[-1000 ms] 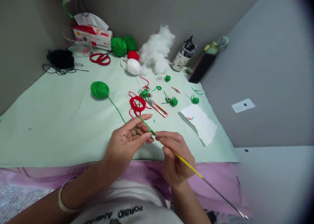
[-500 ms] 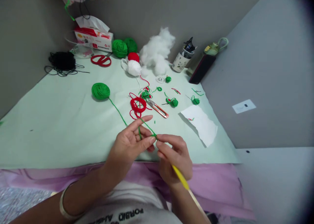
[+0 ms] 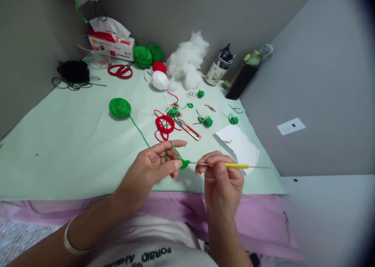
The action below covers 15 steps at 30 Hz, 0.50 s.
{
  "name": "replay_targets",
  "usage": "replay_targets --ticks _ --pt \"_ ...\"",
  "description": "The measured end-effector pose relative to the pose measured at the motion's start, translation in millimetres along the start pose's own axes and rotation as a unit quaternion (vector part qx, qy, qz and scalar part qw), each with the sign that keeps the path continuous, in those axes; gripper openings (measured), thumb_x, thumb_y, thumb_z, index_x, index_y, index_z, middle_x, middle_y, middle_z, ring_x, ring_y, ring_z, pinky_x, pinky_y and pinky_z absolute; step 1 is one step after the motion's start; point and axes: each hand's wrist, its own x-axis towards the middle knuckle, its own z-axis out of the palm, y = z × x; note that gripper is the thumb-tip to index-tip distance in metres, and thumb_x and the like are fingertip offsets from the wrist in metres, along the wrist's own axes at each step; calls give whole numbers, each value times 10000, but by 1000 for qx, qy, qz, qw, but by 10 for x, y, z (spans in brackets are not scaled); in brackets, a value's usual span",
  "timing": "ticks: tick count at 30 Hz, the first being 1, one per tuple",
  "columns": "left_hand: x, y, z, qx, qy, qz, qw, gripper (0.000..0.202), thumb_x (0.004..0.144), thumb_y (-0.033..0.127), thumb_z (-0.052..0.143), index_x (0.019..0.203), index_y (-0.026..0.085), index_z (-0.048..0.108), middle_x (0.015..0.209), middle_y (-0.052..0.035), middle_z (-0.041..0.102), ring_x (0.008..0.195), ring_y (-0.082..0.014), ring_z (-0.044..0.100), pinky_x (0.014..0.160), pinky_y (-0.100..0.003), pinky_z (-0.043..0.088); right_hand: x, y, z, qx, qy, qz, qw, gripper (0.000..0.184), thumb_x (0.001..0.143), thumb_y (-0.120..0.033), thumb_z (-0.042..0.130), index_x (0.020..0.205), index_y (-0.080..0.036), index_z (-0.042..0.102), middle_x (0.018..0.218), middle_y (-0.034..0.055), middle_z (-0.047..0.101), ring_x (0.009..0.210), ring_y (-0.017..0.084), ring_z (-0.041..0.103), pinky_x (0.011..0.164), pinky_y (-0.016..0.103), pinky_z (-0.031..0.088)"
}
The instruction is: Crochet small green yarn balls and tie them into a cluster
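Note:
Between thumb and fingers, my left hand (image 3: pixel 156 163) pinches a small green crochet piece (image 3: pixel 184 165). Green yarn runs over its raised index finger and back to a green yarn ball (image 3: pixel 120 108) on the table. My right hand (image 3: pixel 222 179) grips a crochet hook (image 3: pixel 231 166) by its yellow handle. The hook lies nearly level, its thin metal shaft reaching left to the edge of the green piece. Whether the tip is inside a stitch is too small to tell.
Beyond my hands lie a red yarn coil (image 3: pixel 164 125), orange thread snips (image 3: pixel 189 129), small green crocheted balls (image 3: pixel 208 121) and torn white paper (image 3: pixel 240 144). Farther back are red-handled scissors (image 3: pixel 120 71), black yarn (image 3: pixel 74 73), white stuffing (image 3: pixel 189 60), a tissue pack (image 3: pixel 113 46) and a bottle (image 3: pixel 244 73).
My right hand has moved right and turned, swinging the hook from a downward slant to nearly level. More of the green piece shows beside my left thumb.

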Motion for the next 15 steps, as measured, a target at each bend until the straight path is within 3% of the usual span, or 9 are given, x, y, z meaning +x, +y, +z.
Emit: replay_targets --ticks 2,5,7,10,12,15 --pt "-5 5 20 6 2 5 1000 413 810 210 784 1220 224 743 804 14 610 641 -96 559 640 -239 475 7 2 12 3 -3 6 1000 191 988 -290 601 887 -224 750 749 26 667 615 139 616 553 279 540" --pt "-10 14 53 7 -7 -4 1000 443 784 208 800 1223 231 741 821 14 602 650 -103 569 639 -246 488 12 22 41 -43 -23 -23 999 166 979 -303 621 906 -239 756 842 53 716 750 179 670 610 307 562" --pt "-6 19 70 10 -11 -6 1000 429 787 209 796 1213 230 745 813 16 602 654 -103 569 661 -249 496 7 37 64 -76 -28 -46 996 156 981 -280 620 927 -255 763 895 60 741 847 203 687 643 322 567" --pt "10 10 90 9 1 7 1000 417 777 181 798 1189 220 754 792 18 612 659 -98 549 671 -235 486 -29 58 91 -117 -23 -75 990 183 994 -219 590 963 -272 763 864 39 740 821 193 677 650 326 562" --pt "24 -15 100 -4 15 14 1000 448 748 167 820 1189 209 752 781 21 615 649 -90 521 637 -216 462 -74 82 97 -192 -27 -122 973 197 981 -181 600 1016 -285 765 884 34 731 814 184 674 685 338 569" --pt "41 -55 99 -52 8 -11 999 486 760 219 834 1234 202 729 778 22 609 619 -76 489 578 -202 416 -134 123 81 -317 -31 -210 925 240 946 -179 649 1105 -319 763 973 42 719 860 192 686 717 348 580"
